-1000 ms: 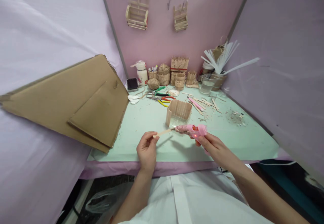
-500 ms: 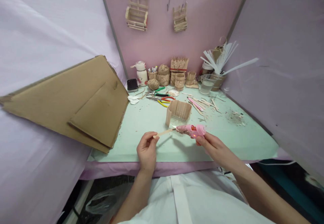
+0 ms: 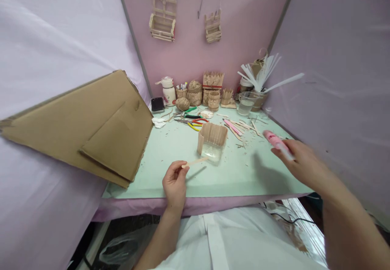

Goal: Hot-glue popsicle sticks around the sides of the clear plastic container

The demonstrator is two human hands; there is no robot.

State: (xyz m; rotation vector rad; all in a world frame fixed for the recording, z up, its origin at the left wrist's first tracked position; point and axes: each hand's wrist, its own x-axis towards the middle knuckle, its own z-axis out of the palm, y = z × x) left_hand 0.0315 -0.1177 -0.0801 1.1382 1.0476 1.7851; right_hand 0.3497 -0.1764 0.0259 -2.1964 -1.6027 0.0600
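Though blurry, glue gun (image 3: 277,141) in right hand (image 3: 301,158)

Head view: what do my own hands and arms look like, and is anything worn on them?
The left hand and right hand are ungloved, with no watch or bracelet visible. No sleeve shows on either forearm. A white garment covers the body, with a white strap down its front.
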